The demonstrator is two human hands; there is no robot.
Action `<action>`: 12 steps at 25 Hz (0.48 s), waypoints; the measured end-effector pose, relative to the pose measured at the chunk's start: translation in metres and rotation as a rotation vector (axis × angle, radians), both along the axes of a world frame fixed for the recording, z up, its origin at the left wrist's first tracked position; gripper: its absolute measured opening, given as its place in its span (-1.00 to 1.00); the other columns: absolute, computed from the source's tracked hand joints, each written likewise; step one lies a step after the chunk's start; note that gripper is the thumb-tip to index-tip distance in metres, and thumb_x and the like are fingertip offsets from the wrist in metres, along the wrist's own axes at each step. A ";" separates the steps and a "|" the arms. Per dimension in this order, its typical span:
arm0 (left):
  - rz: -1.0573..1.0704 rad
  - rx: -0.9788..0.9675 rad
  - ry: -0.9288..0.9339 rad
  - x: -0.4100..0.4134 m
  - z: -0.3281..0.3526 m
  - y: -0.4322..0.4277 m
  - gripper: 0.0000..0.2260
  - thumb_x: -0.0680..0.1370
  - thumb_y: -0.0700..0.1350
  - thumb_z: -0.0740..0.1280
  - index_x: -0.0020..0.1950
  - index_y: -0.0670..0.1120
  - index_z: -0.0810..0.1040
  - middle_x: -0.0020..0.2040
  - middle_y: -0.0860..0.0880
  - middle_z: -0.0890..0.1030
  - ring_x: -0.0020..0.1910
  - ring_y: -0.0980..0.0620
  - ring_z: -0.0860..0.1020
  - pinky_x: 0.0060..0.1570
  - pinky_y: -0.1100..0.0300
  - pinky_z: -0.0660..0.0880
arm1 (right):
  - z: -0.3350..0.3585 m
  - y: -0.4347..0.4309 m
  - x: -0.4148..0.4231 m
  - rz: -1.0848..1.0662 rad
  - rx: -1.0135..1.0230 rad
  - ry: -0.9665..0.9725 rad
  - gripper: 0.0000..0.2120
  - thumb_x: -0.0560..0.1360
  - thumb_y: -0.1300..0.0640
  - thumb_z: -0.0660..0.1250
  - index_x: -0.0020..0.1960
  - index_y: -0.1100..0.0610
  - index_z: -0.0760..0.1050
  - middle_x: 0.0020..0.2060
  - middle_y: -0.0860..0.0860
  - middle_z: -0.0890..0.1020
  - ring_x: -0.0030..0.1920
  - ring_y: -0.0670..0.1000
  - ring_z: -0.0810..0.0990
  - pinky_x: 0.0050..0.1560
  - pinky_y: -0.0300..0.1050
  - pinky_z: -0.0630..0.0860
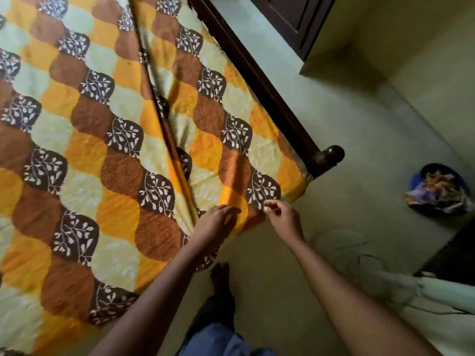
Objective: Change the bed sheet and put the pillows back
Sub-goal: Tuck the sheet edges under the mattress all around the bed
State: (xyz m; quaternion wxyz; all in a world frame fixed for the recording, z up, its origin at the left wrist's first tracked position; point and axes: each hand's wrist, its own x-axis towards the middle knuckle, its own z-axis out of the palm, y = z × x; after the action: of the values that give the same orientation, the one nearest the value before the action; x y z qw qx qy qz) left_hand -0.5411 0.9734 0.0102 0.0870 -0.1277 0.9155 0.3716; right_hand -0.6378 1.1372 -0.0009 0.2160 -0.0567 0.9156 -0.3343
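Bed sheet (102, 150) spread over bed (325, 160); right hand (282, 217) pinches its corner edge, left hand (218, 219) rests flat alongside. Risk: one-sided tug likely deepens the long fold (164, 116) or skews the sheet.

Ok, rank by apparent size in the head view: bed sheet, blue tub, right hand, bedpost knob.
1. bed sheet
2. blue tub
3. right hand
4. bedpost knob
The hand is nearer the camera, which inflates it.
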 end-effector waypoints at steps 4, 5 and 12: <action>0.242 0.022 -0.074 -0.043 -0.021 0.033 -0.74 0.56 0.01 0.24 0.20 -0.03 0.52 0.13 -0.05 0.59 0.02 -0.04 0.57 0.01 0.06 0.52 | -0.022 0.029 -0.033 -0.210 0.006 -0.082 -0.77 0.50 0.16 0.34 0.15 0.15 0.56 0.04 0.07 0.65 -0.07 -0.06 0.55 -0.30 -0.40 0.35; 0.341 0.058 -0.077 -0.045 -0.025 0.045 -0.75 0.55 0.01 0.26 0.18 -0.05 0.53 0.10 -0.05 0.60 -0.02 -0.03 0.57 -0.02 0.05 0.52 | -0.030 0.033 -0.037 -0.239 -0.008 -0.112 -0.76 0.49 0.15 0.36 0.14 0.16 0.55 0.04 0.09 0.65 -0.06 -0.05 0.56 -0.25 -0.34 0.38; 0.422 -0.197 -0.012 -0.040 -0.053 0.099 -0.71 0.55 -0.01 0.26 0.24 -0.04 0.51 0.15 -0.03 0.54 0.09 -0.01 0.47 0.03 0.11 0.46 | -0.086 0.041 -0.045 -0.261 0.005 -0.182 -0.56 0.39 -0.13 0.42 0.07 0.20 0.58 -0.03 0.10 0.67 0.00 0.11 0.61 -0.05 -0.07 0.52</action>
State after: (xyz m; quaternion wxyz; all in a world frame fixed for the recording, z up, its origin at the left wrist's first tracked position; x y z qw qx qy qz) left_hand -0.5806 1.0719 -0.0430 -0.0002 -0.3265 0.8997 0.2898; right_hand -0.6828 1.1778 -0.0871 0.2529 0.0938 0.8927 -0.3609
